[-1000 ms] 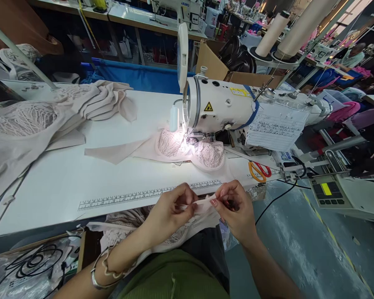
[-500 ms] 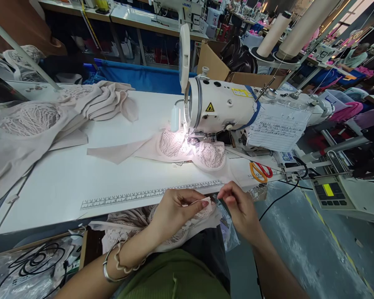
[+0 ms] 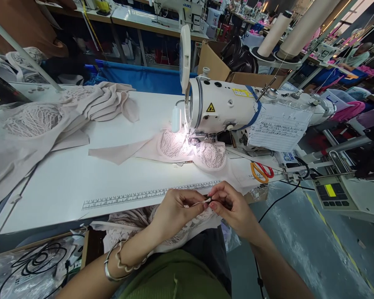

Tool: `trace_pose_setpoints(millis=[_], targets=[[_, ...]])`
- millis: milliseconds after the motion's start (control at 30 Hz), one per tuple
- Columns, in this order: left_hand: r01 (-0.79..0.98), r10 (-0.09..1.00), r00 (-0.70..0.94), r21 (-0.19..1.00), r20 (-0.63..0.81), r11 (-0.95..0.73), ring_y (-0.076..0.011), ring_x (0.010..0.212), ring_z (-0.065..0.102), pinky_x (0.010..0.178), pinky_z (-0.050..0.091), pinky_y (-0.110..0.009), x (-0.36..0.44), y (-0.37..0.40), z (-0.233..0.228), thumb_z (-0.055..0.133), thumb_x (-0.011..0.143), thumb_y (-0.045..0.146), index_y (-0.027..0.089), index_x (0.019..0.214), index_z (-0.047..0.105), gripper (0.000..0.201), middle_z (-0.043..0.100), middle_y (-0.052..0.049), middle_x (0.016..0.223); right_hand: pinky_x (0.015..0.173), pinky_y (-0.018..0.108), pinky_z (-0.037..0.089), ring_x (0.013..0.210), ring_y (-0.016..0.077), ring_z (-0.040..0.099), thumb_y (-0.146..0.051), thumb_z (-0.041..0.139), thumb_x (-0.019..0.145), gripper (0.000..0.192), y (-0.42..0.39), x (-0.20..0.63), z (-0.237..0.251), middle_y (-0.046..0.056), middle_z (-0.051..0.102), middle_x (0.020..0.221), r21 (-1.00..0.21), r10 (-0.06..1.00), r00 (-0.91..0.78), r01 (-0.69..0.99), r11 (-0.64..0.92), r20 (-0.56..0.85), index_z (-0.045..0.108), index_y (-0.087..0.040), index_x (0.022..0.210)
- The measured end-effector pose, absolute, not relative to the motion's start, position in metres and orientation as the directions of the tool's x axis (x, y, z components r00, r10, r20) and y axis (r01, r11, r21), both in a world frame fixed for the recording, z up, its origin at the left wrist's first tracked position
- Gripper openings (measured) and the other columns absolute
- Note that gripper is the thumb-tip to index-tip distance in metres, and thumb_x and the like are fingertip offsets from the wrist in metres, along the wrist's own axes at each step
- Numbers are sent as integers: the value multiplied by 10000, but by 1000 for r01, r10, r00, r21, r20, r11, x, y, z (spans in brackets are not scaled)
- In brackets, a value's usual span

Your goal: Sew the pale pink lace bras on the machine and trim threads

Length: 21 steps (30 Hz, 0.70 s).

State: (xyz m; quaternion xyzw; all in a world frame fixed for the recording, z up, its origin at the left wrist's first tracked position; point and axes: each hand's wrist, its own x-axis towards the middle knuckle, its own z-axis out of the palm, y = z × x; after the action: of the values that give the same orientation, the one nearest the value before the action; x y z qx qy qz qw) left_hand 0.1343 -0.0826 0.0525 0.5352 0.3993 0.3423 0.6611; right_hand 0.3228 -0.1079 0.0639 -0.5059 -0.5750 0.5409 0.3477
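Head view: right hand (image 3: 233,207) is rejoining left hand (image 3: 177,211), both now pinching the lace piece (image 3: 187,226) edge between narrowed fingertips.

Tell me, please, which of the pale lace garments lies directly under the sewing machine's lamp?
The pink lace bra spread beneath the white sewing machine, brightly lit; the heap of lace pieces lies far left.

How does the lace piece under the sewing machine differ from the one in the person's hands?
The lace piece on the table lies spread flat under the sewing machine, brightly lit and untouched. The lace piece in the lap is bunched up and dimmer, its edge pinched by the left hand and right hand. Both are pale pink lace.
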Motion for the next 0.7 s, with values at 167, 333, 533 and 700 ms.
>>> trace_pose_setpoints(millis=[167,333,533,700], targets=[[-10,880,450,984,-153,176,-94,525,501,483,370,-189,135,-84,53,701,814,322,157,763,794,197,711,-32,645,529,231,307,549,95,398,-501,644,936,282,-110,323,54,-61,486,638,-985,980,-166,148,-88,-113,565,-232,956],[72,904,389,984,-176,161,-160,639,662,555,459,-214,136,-86,51,701,827,387,179,837,776,222,779,-57,770,515,250,301,545,107,377,-717,433,949,525,-107,326,53,-50,434,634,-990,992,-124,142,-5,-23,581,-213,934],[130,926,352,987,-137,96,-161,617,684,550,449,-209,139,-92,46,661,843,333,217,908,605,144,769,-2,723,543,227,380,616,108,470,-543,619,923,383,-103,312,64,-22,512,711,-922,989,-146,380,76,22,569,-199,763],[385,911,396,879,120,-283,-192,677,675,697,462,-291,111,-80,31,687,853,308,222,877,676,90,752,-18,753,451,212,381,453,90,491,-384,586,976,227,-115,324,71,-55,534,576,-889,981,31,429,158,190,578,-216,824]])
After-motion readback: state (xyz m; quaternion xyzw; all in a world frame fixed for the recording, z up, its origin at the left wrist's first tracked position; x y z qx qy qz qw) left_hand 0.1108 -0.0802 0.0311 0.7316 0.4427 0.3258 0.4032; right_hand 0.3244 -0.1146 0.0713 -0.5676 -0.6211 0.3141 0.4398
